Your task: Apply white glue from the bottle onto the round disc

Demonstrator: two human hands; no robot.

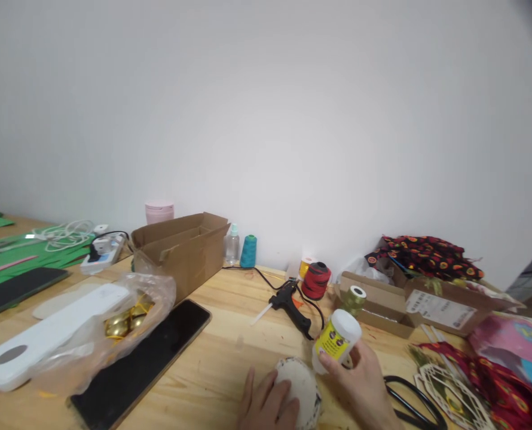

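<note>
A white bottle with a yellow label (336, 340) is gripped in my right hand (363, 382), tilted above the wooden table. My left hand (268, 403) lies with its fingers spread on a round, pale, flat piece (298, 385) with a dark patterned edge, at the bottom centre. Just behind the bottle lies a black glue gun (292, 307) with a white stick at its tip. A spool of red thread (316, 280) stands behind the gun, and a small olive-gold spool (354, 300) is beside the bottle's cap.
A long cardboard box (189, 254), a spray bottle (232, 245) and a teal thread cone (248, 251) stand by the wall. A black phone (144, 364) and gold bells in plastic (125, 322) lie left. Open boxes (445, 307), patterned cloth (422, 257) and a black cable (416, 400) are right.
</note>
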